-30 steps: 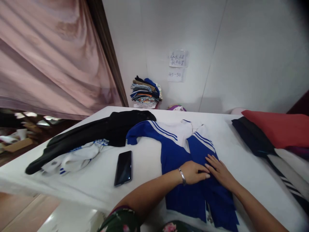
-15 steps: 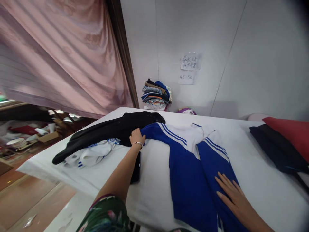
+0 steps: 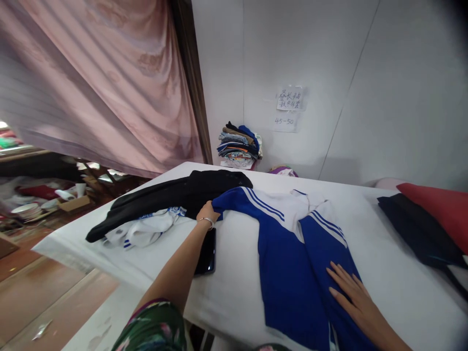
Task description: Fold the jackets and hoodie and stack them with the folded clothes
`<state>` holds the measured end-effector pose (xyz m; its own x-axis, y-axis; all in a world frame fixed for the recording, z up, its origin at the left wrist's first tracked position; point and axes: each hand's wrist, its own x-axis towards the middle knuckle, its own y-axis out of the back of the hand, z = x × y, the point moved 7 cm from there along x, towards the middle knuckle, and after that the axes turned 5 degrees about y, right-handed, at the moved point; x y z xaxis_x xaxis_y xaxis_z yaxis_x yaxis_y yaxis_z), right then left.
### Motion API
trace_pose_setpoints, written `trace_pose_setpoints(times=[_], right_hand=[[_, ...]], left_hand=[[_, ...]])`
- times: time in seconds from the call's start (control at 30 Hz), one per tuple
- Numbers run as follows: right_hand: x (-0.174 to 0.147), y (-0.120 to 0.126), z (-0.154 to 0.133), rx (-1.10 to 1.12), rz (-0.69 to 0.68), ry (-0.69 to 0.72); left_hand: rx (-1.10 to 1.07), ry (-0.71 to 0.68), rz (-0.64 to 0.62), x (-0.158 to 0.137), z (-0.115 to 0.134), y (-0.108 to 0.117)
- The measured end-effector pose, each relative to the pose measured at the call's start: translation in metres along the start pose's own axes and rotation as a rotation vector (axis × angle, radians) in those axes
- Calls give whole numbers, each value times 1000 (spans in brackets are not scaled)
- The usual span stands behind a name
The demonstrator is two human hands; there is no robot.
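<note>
Black garment at the jacket's ten o'clock. Also ten: your left hand, fingers clamped on the sleeve. Jacket lies on the table, your right hand flat at four o'clock, fingers slightly apart. Looks like sleeve-arranging; next probably wants a steady right palm.

A white table spans the lower frame, bearing a black garment at left, phone and blue-and-white jacket near centre, dark cloth at right.

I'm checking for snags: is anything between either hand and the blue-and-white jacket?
Nothing visible: the left hand holds one sleeve end of the jacket, and the right hand rests on its other sleeve.
</note>
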<state>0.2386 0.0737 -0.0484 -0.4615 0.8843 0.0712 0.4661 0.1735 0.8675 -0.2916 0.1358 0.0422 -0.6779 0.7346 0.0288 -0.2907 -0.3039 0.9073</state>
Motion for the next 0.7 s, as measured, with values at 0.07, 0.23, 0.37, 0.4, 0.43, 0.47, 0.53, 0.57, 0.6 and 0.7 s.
trace_pose_setpoints(times=[0.07, 0.23, 0.37, 0.4, 0.43, 0.47, 0.53, 0.57, 0.6, 0.7], right_hand=[[0, 0, 1, 4, -2, -4], [0, 1, -2, 14, 5, -10], [1, 5, -1, 54, 12, -28], [2, 6, 0, 74, 1, -40], [4, 9, 0, 95, -9, -53], [7, 14, -2, 117, -11, -65], [16, 31, -13, 168, 23, -72], [23, 41, -22, 203, 49, -69], [31, 53, -34, 250, 74, -54], [67, 79, -81, 508, 49, -12]], left_hand=[[-13, 32, 33, 0, -2, 5], [-70, -19, 254, 1, 11, 47], [-91, -180, 406, 0, 35, 88], [-88, -248, 451, -1, 44, 98], [-84, -321, 497, -3, 53, 107], [-79, -393, 538, -6, 63, 116], [-78, -527, 600, -11, 83, 130], [-84, -601, 625, -16, 95, 135], [-94, -683, 644, -22, 108, 139], [-123, -983, 643, -53, 154, 138]])
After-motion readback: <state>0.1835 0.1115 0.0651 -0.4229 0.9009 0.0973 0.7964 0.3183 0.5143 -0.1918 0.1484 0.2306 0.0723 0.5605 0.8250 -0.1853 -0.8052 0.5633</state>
